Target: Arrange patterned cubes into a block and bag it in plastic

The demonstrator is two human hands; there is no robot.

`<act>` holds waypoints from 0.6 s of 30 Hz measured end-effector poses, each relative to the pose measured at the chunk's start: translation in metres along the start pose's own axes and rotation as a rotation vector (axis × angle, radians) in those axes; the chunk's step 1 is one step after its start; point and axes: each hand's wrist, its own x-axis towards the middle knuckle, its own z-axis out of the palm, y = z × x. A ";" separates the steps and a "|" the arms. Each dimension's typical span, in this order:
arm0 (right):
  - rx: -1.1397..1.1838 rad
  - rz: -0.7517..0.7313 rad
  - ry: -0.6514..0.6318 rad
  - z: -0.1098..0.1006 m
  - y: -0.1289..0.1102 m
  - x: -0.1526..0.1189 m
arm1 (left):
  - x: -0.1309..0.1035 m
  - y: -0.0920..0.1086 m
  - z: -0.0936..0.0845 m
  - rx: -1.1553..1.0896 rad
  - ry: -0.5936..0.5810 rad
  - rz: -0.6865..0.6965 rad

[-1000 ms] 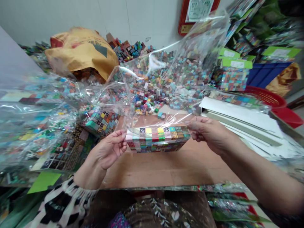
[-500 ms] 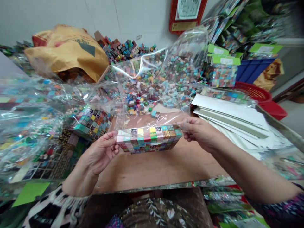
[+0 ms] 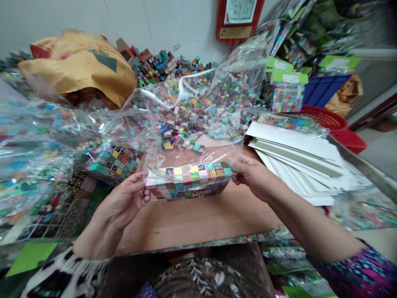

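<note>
A pale wall [image 3: 192, 20] with thin vertical seams spans from eleven to one o'clock. At about one o'clock a red frame [image 3: 219, 20] hangs on it, holding a white sheet above a gold plate [image 3: 236, 32]. The table's brown surface [image 3: 192, 223] reaches toward six o'clock. Light floor [image 3: 383, 147] shows at three o'clock, under cool, muted light.

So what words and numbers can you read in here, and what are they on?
None can be read for sure.
Yellow sack: dark printing, too blurred.
Red-framed sign: paper and gold plate, too blurred.
Green bag tops: white labels, too small.
Colorful block: a black square has a mark, maybe a question mark, too small to tell.
</note>
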 end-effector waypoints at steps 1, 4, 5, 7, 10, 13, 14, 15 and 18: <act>0.016 0.007 0.001 0.001 0.001 0.000 | 0.000 0.000 0.000 0.002 0.003 0.003; 0.065 0.012 0.015 0.004 0.002 0.001 | 0.001 0.000 0.002 0.012 0.012 0.004; 0.083 0.012 0.025 0.005 0.003 0.001 | 0.001 0.000 0.002 0.016 0.015 0.005; 0.118 0.018 0.040 0.006 0.006 0.003 | 0.001 0.000 0.003 0.019 0.021 0.007; 0.167 0.036 0.056 0.009 0.010 0.006 | 0.001 -0.001 0.002 0.014 0.008 0.011; 0.203 0.040 0.084 0.011 0.013 0.009 | 0.002 -0.003 -0.001 0.012 -0.010 0.017; 0.213 0.035 0.088 0.012 0.014 0.009 | 0.003 -0.003 -0.002 0.013 -0.012 0.016; 0.224 0.026 0.091 0.012 0.014 0.009 | 0.004 -0.003 -0.002 0.013 -0.011 0.013; 0.270 0.005 0.106 0.016 0.013 0.009 | 0.004 -0.004 -0.001 0.010 -0.012 0.008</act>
